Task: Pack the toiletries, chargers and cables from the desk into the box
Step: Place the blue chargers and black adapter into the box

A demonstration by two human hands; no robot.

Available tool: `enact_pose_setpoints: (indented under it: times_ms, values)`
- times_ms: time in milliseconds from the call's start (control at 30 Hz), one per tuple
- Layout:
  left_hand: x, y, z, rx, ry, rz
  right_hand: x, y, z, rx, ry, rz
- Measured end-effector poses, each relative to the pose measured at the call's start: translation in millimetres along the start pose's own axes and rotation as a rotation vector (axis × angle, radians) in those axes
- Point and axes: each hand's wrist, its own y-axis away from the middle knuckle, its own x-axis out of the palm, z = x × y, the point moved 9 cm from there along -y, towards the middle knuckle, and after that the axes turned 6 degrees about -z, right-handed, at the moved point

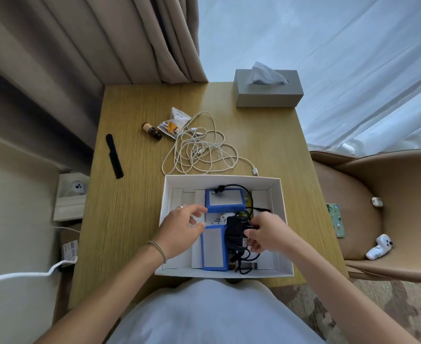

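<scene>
A white box [283, 219] stands at the desk's near edge. Inside lie two blue-edged packs, one at the back [224, 200] and one at the front [214, 247], plus black chargers [235, 228] with black cables. My right hand [264, 234] is shut on the black chargers inside the box. My left hand [182, 229] hovers open over the box's left side, beside the front blue pack. On the desk behind the box lie a tangle of white cables [199, 145], a small brown bottle [152, 131], a sachet [173, 122] and a black comb [114, 156].
A grey tissue box [269, 93] sits at the desk's far right corner. A tan chair [378, 207] to the right holds a phone case, earbuds and a white controller. Curtains hang behind. A white cord and small boxes lie at the left.
</scene>
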Motion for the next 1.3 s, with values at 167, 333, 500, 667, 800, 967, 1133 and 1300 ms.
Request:
enact_pose_setpoints:
  times_ms: [167, 333, 500, 667, 800, 967, 1133, 1300]
  values:
    - [2.1, -1.2, -2.5, 0.008, -0.014, 0.011, 4.5, -7.3, -6.3, 0.030, 0.096, 0.017]
    - [3.3, -1.2, -7.4, 0.004, 0.002, 0.019, -8.2, -2.9, 4.8, -0.091, 0.498, -0.180]
    - [-1.1, -3.1, -17.7, 0.029, 0.029, 0.016, -14.7, 4.1, 16.2, -0.137, 0.701, -0.261]
    - [-23.0, -10.5, -37.1, 0.099, 0.056, -0.046, -35.6, 10.4, 43.1, -0.202, 0.698, -0.322]
    - [-59.8, -23.5, -52.2, 0.158, 0.095, -0.152, -56.6, 12.1, 97.1, -0.398, 0.511, -0.390]
    - [-103.6, -45.5, -53.8, 0.154, 0.077, -0.260, -60.8, -1.5, 164.5, -0.595, 0.315, -0.371]
    - [-137.7, -72.2, -34.6, 0.089, 0.067, -0.297, -72.5, -38.3, 216.9, -0.661, 0.199, -0.417]
    - [-172.5, -104.3, -2.7, 0.010, 0.016, -0.325, -82.9, -89.4, 266.4, -0.647, 0.140, -0.451]
